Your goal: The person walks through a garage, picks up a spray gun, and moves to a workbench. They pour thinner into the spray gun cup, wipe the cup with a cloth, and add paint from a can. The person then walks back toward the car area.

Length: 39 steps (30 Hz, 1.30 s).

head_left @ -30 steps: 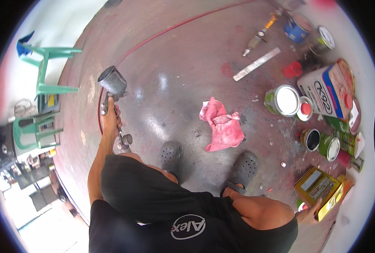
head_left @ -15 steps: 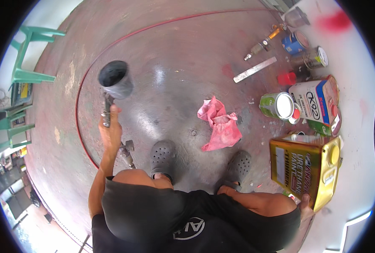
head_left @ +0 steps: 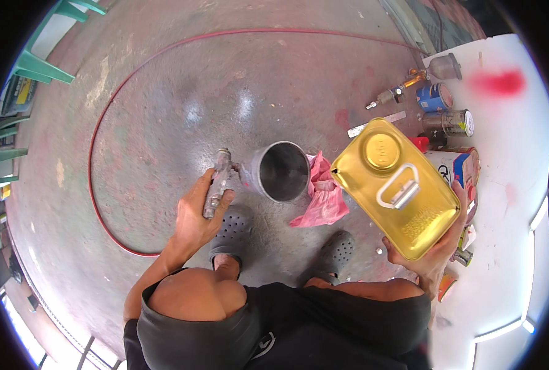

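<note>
My left hand (head_left: 195, 216) grips the handle of a metal spray gun (head_left: 217, 182), whose open metal cup (head_left: 282, 171) sits at the centre, mouth facing up at me. My right hand (head_left: 433, 256) holds up a large rectangular gold-yellow tin can (head_left: 395, 188) from below; its round cap and white carry handle face the camera. The can hangs just right of the cup, one corner close to the cup's rim. A crumpled pink rag (head_left: 324, 194) lies on the concrete floor between them, partly hidden by the can.
A red hose (head_left: 104, 123) loops across the grey floor. Paint cans (head_left: 435, 97), a second spray gun (head_left: 398, 92) and a flat metal strip (head_left: 376, 124) lie at the upper right by a white board (head_left: 515, 185). Green plastic chairs (head_left: 27, 61) stand at the left. My grey clogs (head_left: 234, 228) are below.
The gold can has risen from the right side toward the centre, beside the cup. My left hand has brought the spray gun and cup from the left to the middle.
</note>
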Each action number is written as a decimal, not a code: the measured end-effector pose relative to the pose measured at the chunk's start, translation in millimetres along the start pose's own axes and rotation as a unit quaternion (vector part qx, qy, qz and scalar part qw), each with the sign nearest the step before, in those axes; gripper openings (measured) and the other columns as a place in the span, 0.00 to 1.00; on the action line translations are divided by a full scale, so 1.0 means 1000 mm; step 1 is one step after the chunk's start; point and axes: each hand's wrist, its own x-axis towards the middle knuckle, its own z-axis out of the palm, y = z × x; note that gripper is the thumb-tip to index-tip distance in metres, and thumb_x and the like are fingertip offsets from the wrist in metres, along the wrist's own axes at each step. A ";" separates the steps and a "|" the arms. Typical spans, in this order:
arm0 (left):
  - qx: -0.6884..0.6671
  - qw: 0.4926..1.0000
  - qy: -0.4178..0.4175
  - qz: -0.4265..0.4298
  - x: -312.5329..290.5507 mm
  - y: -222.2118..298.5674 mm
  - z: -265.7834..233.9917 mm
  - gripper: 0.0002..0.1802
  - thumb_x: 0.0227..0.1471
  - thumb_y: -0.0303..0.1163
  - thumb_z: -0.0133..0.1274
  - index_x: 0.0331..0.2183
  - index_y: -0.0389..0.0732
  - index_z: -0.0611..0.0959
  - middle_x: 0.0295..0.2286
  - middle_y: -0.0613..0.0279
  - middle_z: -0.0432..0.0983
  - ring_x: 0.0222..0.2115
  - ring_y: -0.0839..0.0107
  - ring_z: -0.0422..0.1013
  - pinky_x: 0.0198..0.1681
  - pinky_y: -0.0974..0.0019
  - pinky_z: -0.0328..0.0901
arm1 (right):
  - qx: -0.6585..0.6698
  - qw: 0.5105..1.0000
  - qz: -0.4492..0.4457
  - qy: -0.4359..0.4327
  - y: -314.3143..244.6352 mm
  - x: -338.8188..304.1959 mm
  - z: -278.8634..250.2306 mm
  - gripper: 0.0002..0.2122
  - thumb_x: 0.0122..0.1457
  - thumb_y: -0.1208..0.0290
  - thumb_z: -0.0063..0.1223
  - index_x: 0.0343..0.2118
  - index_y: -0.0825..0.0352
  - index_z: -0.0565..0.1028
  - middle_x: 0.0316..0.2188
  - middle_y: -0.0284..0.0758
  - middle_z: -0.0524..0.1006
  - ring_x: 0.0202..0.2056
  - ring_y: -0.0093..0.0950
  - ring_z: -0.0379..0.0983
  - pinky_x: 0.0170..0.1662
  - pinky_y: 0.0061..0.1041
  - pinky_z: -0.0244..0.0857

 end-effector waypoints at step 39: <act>-0.012 0.994 -0.113 0.003 0.019 -0.005 0.032 0.35 0.62 0.45 0.64 0.58 0.27 0.76 0.45 0.34 0.82 0.45 0.41 0.81 0.47 0.52 0.74 | -0.240 0.951 -0.139 -0.139 -0.055 0.036 -0.016 0.56 0.34 0.58 0.86 0.68 0.69 0.62 0.54 0.48 0.77 0.54 0.53 0.75 0.55 0.50 0.72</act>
